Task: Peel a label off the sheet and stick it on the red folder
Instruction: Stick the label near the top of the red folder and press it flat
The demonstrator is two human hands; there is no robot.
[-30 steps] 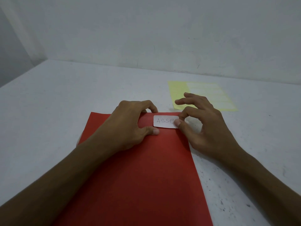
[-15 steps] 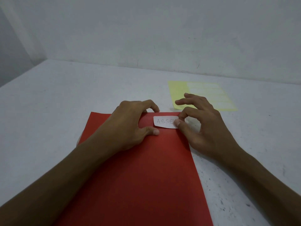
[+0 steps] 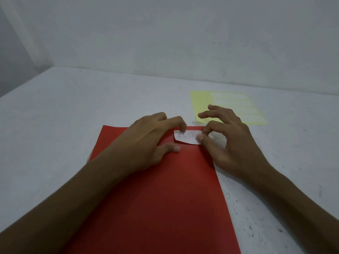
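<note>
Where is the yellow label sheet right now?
The label sheet lies flat on the table, far right, beyond the right hand and the red folder.

Worktop [image 3: 82,110] left of red folder [image 3: 165,198] open; label sheet [image 3: 201,103] far right, both hands crowd folder's top-right corner.

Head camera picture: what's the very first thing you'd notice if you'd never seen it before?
A big red folder fills the middle of the grey table. Near its far right corner sits a small white label, with the left hand and right hand on it. A yellow label sheet lies behind.
</note>
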